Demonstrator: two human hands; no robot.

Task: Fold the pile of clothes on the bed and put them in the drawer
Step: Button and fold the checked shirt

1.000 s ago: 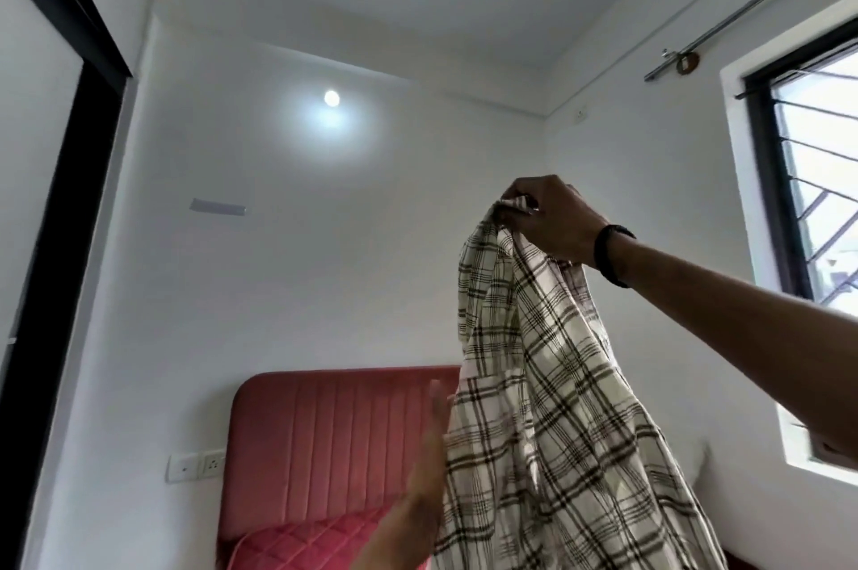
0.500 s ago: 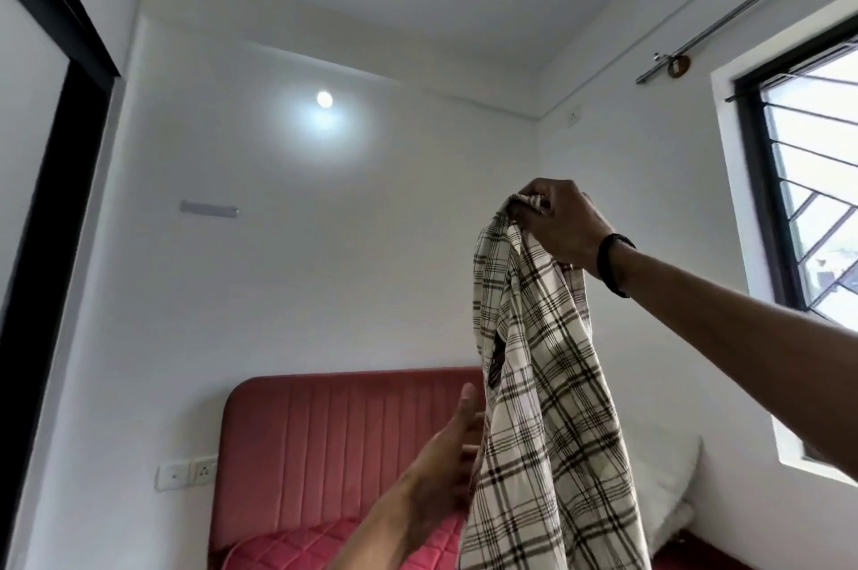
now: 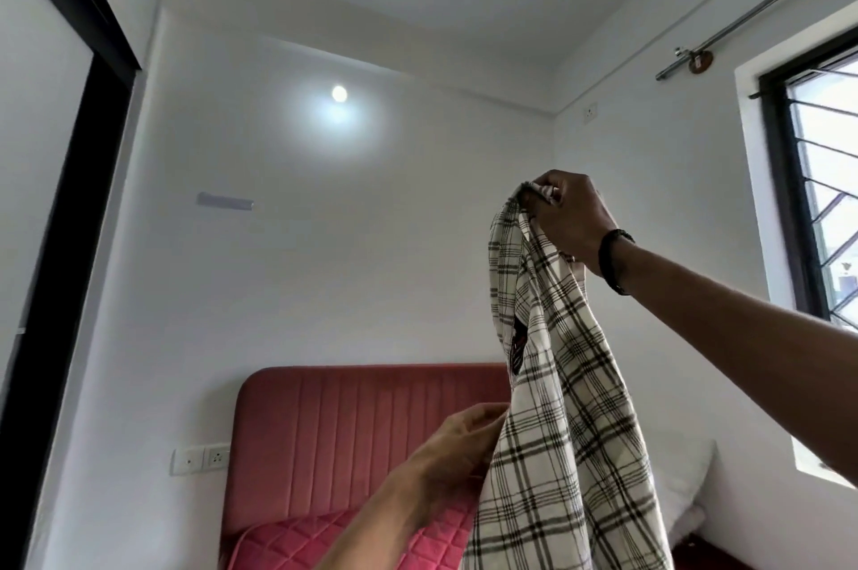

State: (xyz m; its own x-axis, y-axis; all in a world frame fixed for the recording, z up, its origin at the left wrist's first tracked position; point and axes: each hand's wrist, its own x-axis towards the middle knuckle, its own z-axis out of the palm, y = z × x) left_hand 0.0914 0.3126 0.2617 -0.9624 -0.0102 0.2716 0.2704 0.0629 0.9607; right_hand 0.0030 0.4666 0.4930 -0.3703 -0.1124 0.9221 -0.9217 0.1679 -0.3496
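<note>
Since the earlier frames, the left hand (image 3: pixel 457 449) is coming closer to the checked shirt (image 3: pixel 552 407): before, it was flat with straight fingers beside the cloth, and now its fingers are curling at the left edge of the shirt, low down. Whether they are pinching the edge or only touching it I cannot tell, because the fingertips are going behind the fabric. The right hand (image 3: pixel 568 216) is holding up the top of the shirt, fingers closed tight around a bunch of the cloth, about as high as before. A dark band (image 3: pixel 613 261) is sitting on this wrist.

The shirt is hanging in the air in front of the red headboard (image 3: pixel 362 425), well above the bed, and its lower part is cut off by the bottom border. It is folding on itself, so the sleeves and the collar are hard to make out; a small dark patch is showing inside the fold.

Below the headboard a pink quilted cover (image 3: pixel 353 544) is showing, partly hidden by the left forearm. To the right of the headboard, behind the shirt, a white pillow (image 3: pixel 682 481) is lying. To the left of the headboard a socket plate (image 3: pixel 199 460) is sitting on the wall. Far right of it a window (image 3: pixel 817 207) with bars is standing, with a metal rod (image 3: pixel 752 12) above.
</note>
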